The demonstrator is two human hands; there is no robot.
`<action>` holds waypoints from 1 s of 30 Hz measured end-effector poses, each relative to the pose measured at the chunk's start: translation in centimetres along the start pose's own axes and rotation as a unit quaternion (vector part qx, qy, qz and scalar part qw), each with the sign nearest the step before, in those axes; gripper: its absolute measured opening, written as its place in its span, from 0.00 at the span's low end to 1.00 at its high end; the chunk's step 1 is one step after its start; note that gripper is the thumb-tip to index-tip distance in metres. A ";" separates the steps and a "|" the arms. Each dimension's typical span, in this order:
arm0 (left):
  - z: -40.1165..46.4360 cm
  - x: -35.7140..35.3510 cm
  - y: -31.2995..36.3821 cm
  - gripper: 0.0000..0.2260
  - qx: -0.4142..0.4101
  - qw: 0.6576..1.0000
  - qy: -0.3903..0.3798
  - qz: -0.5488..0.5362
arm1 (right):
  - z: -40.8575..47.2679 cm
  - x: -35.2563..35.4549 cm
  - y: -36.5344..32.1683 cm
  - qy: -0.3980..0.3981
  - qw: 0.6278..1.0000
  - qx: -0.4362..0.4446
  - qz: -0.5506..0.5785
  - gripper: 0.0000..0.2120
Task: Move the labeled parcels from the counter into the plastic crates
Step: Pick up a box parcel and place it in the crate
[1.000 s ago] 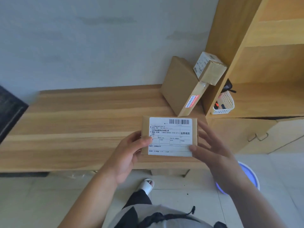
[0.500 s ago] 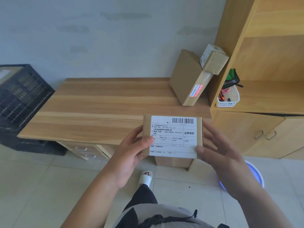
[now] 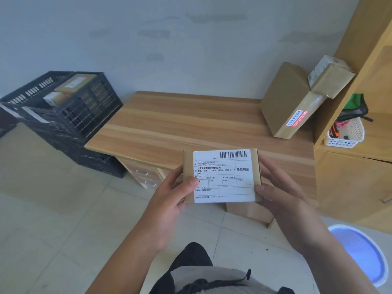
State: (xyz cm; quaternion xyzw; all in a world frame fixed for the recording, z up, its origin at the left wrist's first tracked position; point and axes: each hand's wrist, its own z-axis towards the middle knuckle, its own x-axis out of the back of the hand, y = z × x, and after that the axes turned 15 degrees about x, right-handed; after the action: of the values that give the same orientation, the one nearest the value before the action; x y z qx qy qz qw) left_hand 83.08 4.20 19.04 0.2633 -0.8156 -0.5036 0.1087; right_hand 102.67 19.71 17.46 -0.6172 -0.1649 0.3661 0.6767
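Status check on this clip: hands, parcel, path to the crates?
Left hand and right hand grip the labeled parcel, label up, held off the counter. Black crates at left already hold parcels. Nothing seen blocking the way.

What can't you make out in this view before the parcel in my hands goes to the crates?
- Top black crate: its walls hide most of the inside; only two parcels show.
- Lower crate: interior covered by the one stacked on it.
- Held parcel: small label print too fine to read; left hand and right hand cover its side edges.
- Small leaning parcel: label blurred.
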 end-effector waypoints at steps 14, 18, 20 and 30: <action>-6.6 8.9 -1.7 0.28 0.026 0.987 0.139 -0.071 | 2.7 -10.0 2.8 -0.144 0.986 -0.069 0.046 0.31; -9.8 12.6 -2.6 0.27 0.031 0.978 0.174 -0.108 | 2.4 -15.3 3.4 -0.185 0.976 -0.101 0.061 0.32; -11.3 14.4 -3.1 0.28 0.028 0.975 0.184 -0.123 | 2.0 -17.9 3.3 -0.205 0.971 -0.106 0.060 0.34; -21.3 27.7 -6.7 0.34 -0.014 0.941 0.274 -0.197 | 0.2 -35.2 4.8 -0.322 0.937 -0.124 0.054 0.32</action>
State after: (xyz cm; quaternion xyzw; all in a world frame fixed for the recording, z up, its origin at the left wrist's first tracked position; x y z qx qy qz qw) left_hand 71.45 -29.35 20.66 0.5446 -0.6790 -0.4351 0.2305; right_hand 77.30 -4.94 20.94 -0.5532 -0.3843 0.5575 0.4853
